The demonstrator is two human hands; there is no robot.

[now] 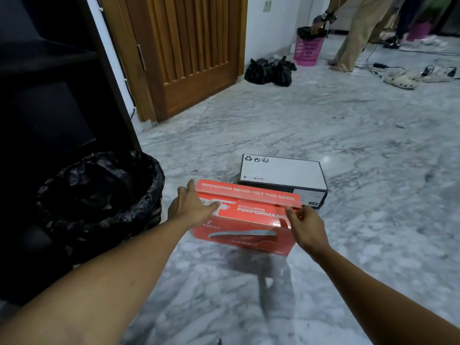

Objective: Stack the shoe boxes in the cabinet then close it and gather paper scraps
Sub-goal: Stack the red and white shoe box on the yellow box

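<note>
head view: the left hand (191, 207) clasps the left end of the red skechers shoe box (249, 220), thumb over the lid and fingers round the far side. the right hand (305, 225) pinches the lid's right corner, so both grips are clamped on the box. the box tilts toward the camera and, judging by the shadow beneath it, seems lifted off the marble floor (323, 125). it looks light, with its lid slightly raised at the right. just behind it lies a black-and-white shoe box (281, 173), untouched. the dark cabinet (49, 95) stands to the left; i cannot tell whether any boxes are inside. stacking looks barely begun; closing the cabinet and gathering the scraps remain.
</note>
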